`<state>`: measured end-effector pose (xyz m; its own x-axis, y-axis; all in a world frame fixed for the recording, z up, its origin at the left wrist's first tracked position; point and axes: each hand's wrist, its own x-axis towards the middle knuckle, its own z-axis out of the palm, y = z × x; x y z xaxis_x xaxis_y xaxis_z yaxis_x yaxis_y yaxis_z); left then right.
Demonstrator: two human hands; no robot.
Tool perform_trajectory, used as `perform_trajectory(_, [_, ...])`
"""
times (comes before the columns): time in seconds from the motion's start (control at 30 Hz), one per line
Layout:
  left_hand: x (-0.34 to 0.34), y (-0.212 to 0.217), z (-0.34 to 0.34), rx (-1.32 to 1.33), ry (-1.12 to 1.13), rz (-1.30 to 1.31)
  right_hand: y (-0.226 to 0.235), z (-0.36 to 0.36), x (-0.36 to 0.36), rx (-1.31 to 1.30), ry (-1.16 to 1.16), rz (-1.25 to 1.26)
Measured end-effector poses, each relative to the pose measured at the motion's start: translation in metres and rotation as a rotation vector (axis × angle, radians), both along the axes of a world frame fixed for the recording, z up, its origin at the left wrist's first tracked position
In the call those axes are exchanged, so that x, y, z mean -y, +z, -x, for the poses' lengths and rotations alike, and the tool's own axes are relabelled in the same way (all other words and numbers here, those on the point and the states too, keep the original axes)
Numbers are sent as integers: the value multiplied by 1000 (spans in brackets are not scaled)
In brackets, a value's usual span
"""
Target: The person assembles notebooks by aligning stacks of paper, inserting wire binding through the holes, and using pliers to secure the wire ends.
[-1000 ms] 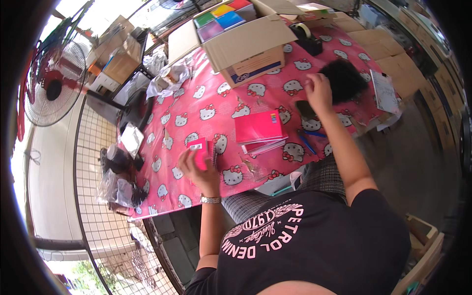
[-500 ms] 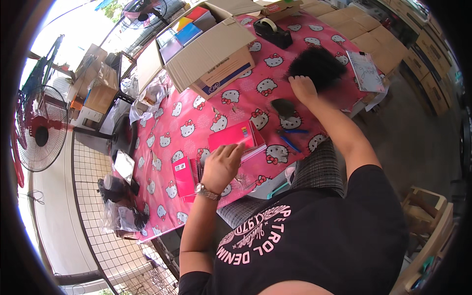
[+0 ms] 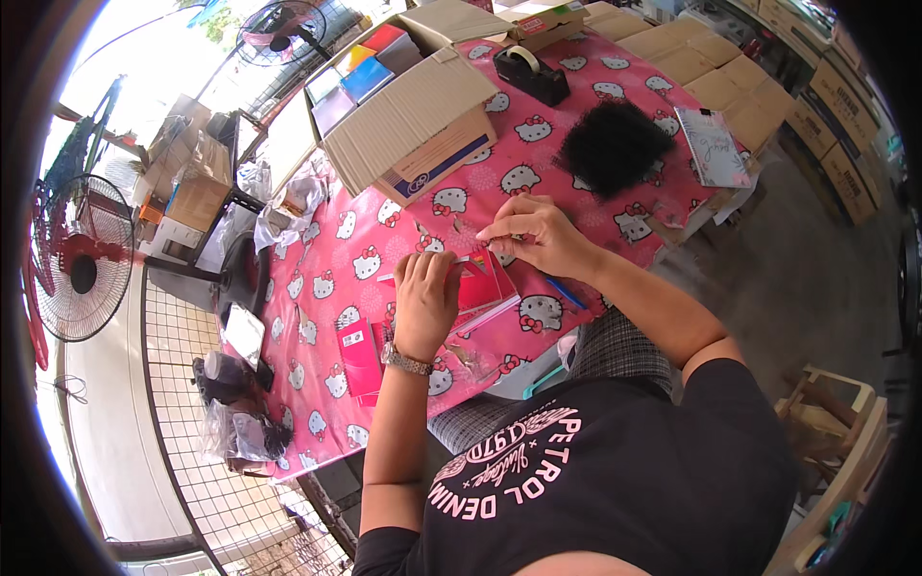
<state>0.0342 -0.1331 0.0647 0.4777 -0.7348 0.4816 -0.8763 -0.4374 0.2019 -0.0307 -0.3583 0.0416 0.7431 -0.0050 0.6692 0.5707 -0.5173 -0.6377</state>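
A small stack of red and pink notebooks (image 3: 493, 293) lies before me on the table. My left hand (image 3: 425, 293) is closed over its left side, fingers together and thumb against the cover. Over the stack's far edge, my right hand (image 3: 540, 235) pinches something too small to make out. A blue-handled tool (image 3: 567, 293) lies just right of the stack, partly hidden by my right forearm. Left of my left wrist are more pink notebooks (image 3: 359, 357) with a dark spiral edge. Beyond my right hand sits a heap of fine black strands (image 3: 616, 147).
An open cardboard box (image 3: 413, 125) of colourful notebooks stands at the back. Right of it are a black tape dispenser (image 3: 531, 76) and a notebook with a pale cover (image 3: 712, 147). A pink patterned cloth (image 3: 365, 230) covers the table. A fan (image 3: 84, 259) stands at left.
My right hand has moved from the black heap back toward me and left, to the notebook stack. My left hand has shifted slightly up and left over the stack.
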Motion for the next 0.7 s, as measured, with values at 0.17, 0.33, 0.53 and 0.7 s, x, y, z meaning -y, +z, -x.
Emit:
perform_trajectory(0.17, [1, -2, 4, 31, -20, 17, 4, 4, -11, 53, -23, -11])
perform_trajectory(0.33, [-1, -4, 10, 39, 33, 31, 2, 13, -20, 32, -118, 124])
perform_trajectory(0.53, [-3, -3, 14, 14, 38, 55, 9, 19, -30, -19, -59, 89])
perform_trajectory(0.7, [-1, -2, 16, 11, 49, 56, 13, 20, -31, -32, 20, -22])
